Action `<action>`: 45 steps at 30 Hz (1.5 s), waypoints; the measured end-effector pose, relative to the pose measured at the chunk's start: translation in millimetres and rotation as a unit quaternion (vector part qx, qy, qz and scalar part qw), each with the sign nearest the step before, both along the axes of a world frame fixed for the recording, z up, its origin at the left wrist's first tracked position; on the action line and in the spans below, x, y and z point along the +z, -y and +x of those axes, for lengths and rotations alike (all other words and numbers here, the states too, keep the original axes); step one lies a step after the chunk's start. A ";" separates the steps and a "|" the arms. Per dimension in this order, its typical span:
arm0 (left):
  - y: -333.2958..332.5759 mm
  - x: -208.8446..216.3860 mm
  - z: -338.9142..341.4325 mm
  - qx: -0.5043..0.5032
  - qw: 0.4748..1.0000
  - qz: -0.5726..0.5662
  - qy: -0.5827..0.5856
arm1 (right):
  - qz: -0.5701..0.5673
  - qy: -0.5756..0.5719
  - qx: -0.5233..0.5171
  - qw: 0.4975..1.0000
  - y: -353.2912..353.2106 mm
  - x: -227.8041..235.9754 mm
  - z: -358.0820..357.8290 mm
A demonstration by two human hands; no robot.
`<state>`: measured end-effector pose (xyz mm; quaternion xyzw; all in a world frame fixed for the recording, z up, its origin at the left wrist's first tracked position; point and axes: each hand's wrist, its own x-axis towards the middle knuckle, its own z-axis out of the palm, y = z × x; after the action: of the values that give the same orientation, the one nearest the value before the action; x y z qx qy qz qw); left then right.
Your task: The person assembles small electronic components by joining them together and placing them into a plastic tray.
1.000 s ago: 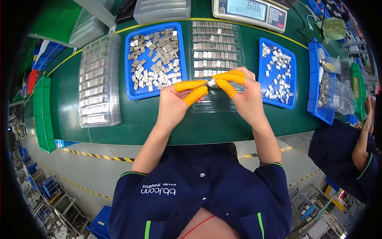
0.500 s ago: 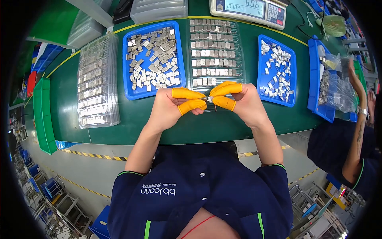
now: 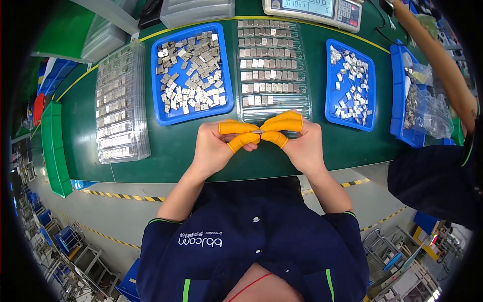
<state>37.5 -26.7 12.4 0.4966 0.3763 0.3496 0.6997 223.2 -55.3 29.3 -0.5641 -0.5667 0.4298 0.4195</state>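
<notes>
Yellow finger cots cover fingertips on both hands, which meet just off the near edge of a clear plastic blister tray (image 3: pixel 251 113). Between the thumb and fingers of my left hand (image 3: pixel 214 143) and those of my right hand (image 3: pixel 299 138) is a small silvery connector piece (image 3: pixel 259 132), mostly hidden by the fingertips. Both hands pinch it. Rows of metal-cased connectors (image 3: pixel 261 64) fill much of the blister tray. To the left, a blue tray (image 3: pixel 155 85) holds loose metal shells (image 3: pixel 204 55); to the right, another blue tray (image 3: pixel 332 95) holds white connectors (image 3: pixel 357 65) with leads.
Stacked filled blister trays (image 3: pixel 123 105) stand at the left, beside a green bin (image 3: pixel 56 146). A digital scale (image 3: pixel 322 12) sits at the back. At the right, a co-worker's arm (image 3: pixel 443 55) reaches over a blue bin (image 3: pixel 397 95) containing plastic bags (image 3: pixel 432 113).
My fingertips have drawn together, covering the white connector seen earlier in my right hand's pinch. The co-worker's arm has swung forward toward the back of the table.
</notes>
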 end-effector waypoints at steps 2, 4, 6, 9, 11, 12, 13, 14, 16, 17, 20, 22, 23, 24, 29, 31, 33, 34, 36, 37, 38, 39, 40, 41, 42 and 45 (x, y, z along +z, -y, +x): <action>2.7 -2.3 -0.5 -0.008 1.000 0.000 -0.024 | -0.004 -0.001 -0.003 1.000 3.4 -3.3 0.0; 3.9 -1.5 -0.7 -0.015 0.999 0.005 -0.031 | -0.032 -0.005 -0.013 0.999 4.5 -7.0 -0.6; 4.5 -3.9 -0.2 -0.022 0.999 0.011 -0.038 | -0.044 -0.009 -0.007 0.999 5.9 -7.8 1.6; 4.6 -6.4 4.4 -0.018 1.000 -0.006 -0.005 | -0.093 -0.070 0.000 0.993 3.6 -10.2 6.4; 4.4 0.9 5.4 -0.035 0.999 -0.037 -0.009 | -0.132 -0.125 -0.005 0.983 3.1 -10.1 9.0; 3.9 1.0 6.1 -0.036 0.999 -0.038 -0.009 | -0.178 -0.176 -0.001 0.968 3.0 -8.6 10.2; 2.1 0.3 6.3 -0.040 0.998 -0.035 -0.013 | -0.224 -0.226 0.003 0.948 2.6 -7.8 10.4; 0.8 0.0 6.5 -0.043 0.998 -0.033 -0.017 | -0.224 -0.226 0.004 0.948 2.8 -7.3 10.0; -1.2 4.6 7.2 -0.044 0.998 -0.026 -0.023 | -0.191 -0.211 -0.003 0.959 3.7 -6.9 8.4; -1.5 6.1 7.5 -0.046 0.998 -0.019 -0.028 | -0.191 -0.212 -0.004 0.958 4.3 -7.9 9.0; 3.5 -3.6 9.3 -0.021 0.999 -0.042 -0.009 | -0.086 -0.100 0.020 0.991 6.7 -13.0 10.5; 4.1 -9.9 10.3 -0.010 0.998 -0.067 -0.007 | 0.010 -0.017 -0.026 0.999 7.3 -14.9 6.3; 3.6 -12.0 10.7 0.001 0.996 -0.091 -0.005 | 0.010 -0.016 -0.025 1.000 6.4 -15.0 7.3; 3.2 -12.9 11.0 0.002 0.996 -0.091 -0.005 | 0.036 0.003 -0.041 0.999 4.6 -15.3 9.0; 1.0 -14.2 -1.8 0.165 0.985 -0.006 -0.042 | 0.264 0.351 -0.094 0.893 -13.4 -29.5 25.0; -1.9 -17.0 -14.2 0.173 0.984 0.012 -0.036 | 0.289 0.368 -0.099 0.878 -17.8 -41.7 25.3; -6.8 -16.3 -24.6 0.192 0.978 0.041 -0.071 | 0.295 0.421 -0.065 0.855 -20.1 -46.6 26.1; -8.5 -17.4 -28.8 0.209 0.973 0.051 -0.084 | 0.295 0.421 -0.064 0.855 -20.1 -48.9 26.5; -15.4 -14.1 -35.3 0.227 0.966 0.069 -0.104 | 0.269 0.426 -0.065 0.861 -19.7 -51.6 28.5; -18.0 -13.0 -39.1 0.248 0.957 0.087 -0.126 | 0.269 0.426 -0.065 0.861 -19.6 -49.8 29.4; -22.1 -14.6 -43.3 0.268 0.949 0.101 -0.134 | 0.268 0.427 -0.049 0.862 -20.1 -45.5 30.8; -25.7 -12.6 -48.0 0.274 0.943 0.100 -0.158 | 0.267 0.429 -0.035 0.862 -21.1 -40.6 33.1; -28.1 -12.0 -54.1 0.284 0.937 0.113 -0.171 | 0.271 0.438 -0.057 0.855 -24.8 -32.7 35.9; -30.9 -12.6 -60.2 0.293 0.930 0.125 -0.183 | 0.273 0.447 -0.080 0.848 -26.6 -27.4 42.1; -35.1 -14.5 -66.9 0.299 0.921 0.130 -0.216 | 0.266 0.478 -0.135 0.826 -28.4 -37.1 59.7; -47.5 -7.5 -75.1 0.271 0.860 0.249 -0.354 | 0.087 0.478 -0.252 0.837 -36.1 -30.0 104.8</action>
<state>-37.5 20.9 4.9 0.6230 0.6189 0.4079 0.2499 328.0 -19.2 -0.7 -0.7838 -0.5702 -0.0642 0.2374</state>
